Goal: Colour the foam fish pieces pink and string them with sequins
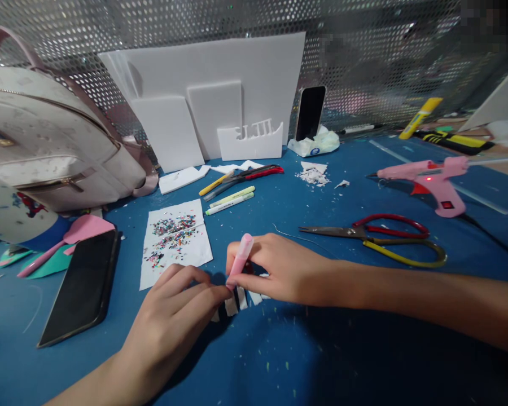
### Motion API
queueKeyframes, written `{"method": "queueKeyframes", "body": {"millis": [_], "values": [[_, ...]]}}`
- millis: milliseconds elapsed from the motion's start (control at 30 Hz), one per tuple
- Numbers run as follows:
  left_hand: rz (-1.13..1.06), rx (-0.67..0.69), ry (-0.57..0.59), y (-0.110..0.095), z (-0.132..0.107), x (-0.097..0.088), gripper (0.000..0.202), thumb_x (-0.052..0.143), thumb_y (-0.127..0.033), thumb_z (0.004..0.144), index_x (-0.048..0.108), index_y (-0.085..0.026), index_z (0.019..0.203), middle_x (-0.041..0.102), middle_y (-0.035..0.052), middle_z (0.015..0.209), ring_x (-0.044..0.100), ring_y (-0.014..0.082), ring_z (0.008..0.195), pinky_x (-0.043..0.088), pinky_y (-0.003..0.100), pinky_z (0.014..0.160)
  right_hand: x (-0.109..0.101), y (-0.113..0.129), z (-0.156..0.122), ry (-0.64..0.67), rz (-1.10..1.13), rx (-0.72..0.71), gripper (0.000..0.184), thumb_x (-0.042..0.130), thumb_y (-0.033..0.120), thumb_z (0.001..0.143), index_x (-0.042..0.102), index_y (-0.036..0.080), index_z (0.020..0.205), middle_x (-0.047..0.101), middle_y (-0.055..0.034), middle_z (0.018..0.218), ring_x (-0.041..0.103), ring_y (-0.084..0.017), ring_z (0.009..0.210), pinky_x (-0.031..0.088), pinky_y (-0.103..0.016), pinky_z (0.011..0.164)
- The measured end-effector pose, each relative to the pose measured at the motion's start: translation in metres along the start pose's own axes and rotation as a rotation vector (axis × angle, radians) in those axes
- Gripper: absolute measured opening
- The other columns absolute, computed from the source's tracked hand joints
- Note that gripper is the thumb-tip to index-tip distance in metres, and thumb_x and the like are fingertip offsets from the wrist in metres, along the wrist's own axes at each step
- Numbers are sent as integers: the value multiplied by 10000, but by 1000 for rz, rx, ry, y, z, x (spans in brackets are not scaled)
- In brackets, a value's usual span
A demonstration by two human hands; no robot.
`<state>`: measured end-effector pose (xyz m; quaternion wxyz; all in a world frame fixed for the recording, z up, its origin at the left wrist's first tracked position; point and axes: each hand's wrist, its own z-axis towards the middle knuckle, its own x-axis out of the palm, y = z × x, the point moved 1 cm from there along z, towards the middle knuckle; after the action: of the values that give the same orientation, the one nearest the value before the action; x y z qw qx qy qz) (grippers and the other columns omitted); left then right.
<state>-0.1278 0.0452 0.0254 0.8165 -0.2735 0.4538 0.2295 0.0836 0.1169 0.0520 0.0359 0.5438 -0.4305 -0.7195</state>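
My right hand [279,265] is closed round a pink marker [241,260], which stands steeply tilted with its lower end among small white strips [242,298] on the blue table. Beside it, my left hand [175,307] lies palm down with bent fingers, its fingertips pressing on the strips next to the marker's lower end. Both hands partly cover the strips, so I cannot tell whether they are joined. Just behind my left hand, a white paper sheet [150,262] carries many coloured bits [173,232].
Scissors [359,232] and a pink glue gun [432,175] lie to the right. Two pale green pens [231,202] and a red-and-black cutter [254,176] lie behind my hands. White foam boards [169,132] stand at the back; a black phone [82,287] lies left, near a backpack [46,141].
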Motion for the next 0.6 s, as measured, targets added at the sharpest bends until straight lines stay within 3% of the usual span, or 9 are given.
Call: {"method": "queueKeyframes", "body": {"millis": [267,600], "values": [[17,71,-19,0,-2,1,242,480,8,969,630,-111,1117,673,43,820,548,205,891,377,334,772,-1,2,0,5,4,3,208,598,305,976,694,132,913,730,-71,883,646,-178,808,425,-270,716],[65,60,-49,0,0,2,249,442,-57,1008,642,-161,1113,684,42,800,585,195,836,410,328,732,-1,2,0,6,-9,5,200,600,295,973,690,127,911,729,-69,882,638,-173,800,414,-268,707]]}}
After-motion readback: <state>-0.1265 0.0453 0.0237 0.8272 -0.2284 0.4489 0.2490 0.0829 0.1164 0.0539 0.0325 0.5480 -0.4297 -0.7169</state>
